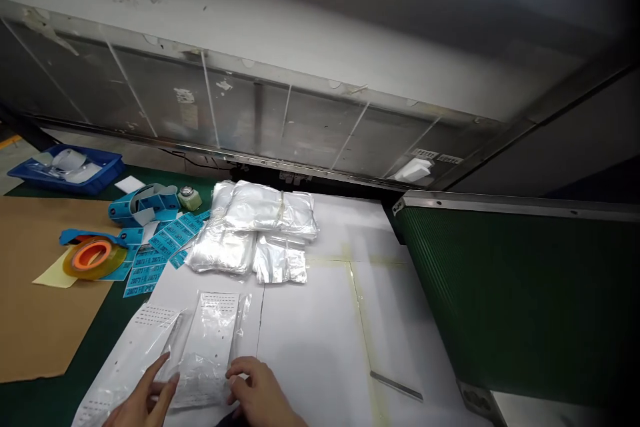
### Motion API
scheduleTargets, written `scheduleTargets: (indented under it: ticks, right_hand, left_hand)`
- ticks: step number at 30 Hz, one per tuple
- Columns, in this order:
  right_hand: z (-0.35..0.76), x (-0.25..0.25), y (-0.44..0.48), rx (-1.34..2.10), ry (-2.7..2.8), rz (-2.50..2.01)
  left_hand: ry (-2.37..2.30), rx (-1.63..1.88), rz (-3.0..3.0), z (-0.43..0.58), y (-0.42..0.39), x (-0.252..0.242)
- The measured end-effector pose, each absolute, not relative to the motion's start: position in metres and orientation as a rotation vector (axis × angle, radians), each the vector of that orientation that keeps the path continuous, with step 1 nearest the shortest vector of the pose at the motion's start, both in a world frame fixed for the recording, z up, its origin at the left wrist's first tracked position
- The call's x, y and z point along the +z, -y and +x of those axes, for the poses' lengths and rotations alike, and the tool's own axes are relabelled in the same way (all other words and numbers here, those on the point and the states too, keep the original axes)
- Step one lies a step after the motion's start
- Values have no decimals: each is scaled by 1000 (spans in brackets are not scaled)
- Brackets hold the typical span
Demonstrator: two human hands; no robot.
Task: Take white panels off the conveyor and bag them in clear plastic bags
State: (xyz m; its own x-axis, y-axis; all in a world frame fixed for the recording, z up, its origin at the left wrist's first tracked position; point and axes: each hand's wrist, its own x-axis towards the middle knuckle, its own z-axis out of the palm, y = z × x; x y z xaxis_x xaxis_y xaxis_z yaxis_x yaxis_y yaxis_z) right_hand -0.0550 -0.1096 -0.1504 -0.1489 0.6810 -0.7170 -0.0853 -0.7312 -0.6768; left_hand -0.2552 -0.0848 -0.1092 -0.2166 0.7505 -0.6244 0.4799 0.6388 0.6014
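Note:
Two white cards with printed rows, each in a clear plastic bag, lie side by side on the white-covered table at the lower left. My left hand (145, 397) is over the lower part of the left bagged card (133, 353), fingers apart, with its fingertips near the gap between the two bags. At the lower right edge of the other bagged card (211, 333) is my right hand (260, 390), its fingers curled against the plastic. Whether those fingertips grip the film is too small to tell.
Stacked clear bags (265, 210) lie beyond the cards. Blue label sheets (147, 270), a tape roll (95, 258), a small jar (189, 198) and a blue tray (95, 180) are at left. A metal strip (397, 385) lies at right, beside a green conveyor (520, 293). A panel hangs overhead.

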Motion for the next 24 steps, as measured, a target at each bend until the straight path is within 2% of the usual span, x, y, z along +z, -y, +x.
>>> scheduleTargets:
  ticks: [2, 5, 11, 18, 24]
  right_hand:
    - [-37, -149, 108, 1813, 720, -1634]
    - [-9, -152, 104, 1677, 689, -1690]
    - [34, -157, 108, 1548, 595, -1694]
    - [50, -165, 121, 1500, 444, -1724]
    - [70, -186, 55, 1372, 422, -1818]
  left_hand:
    - [-1805, 307, 1523, -229, 56, -111]
    - [-1363, 320, 2214, -160, 5, -131]
    - [-1122, 134, 2538, -66, -70, -175]
    - [-974, -19, 2695, -71, -90, -181]
    - [-901, -80, 2746, -73, -89, -179]
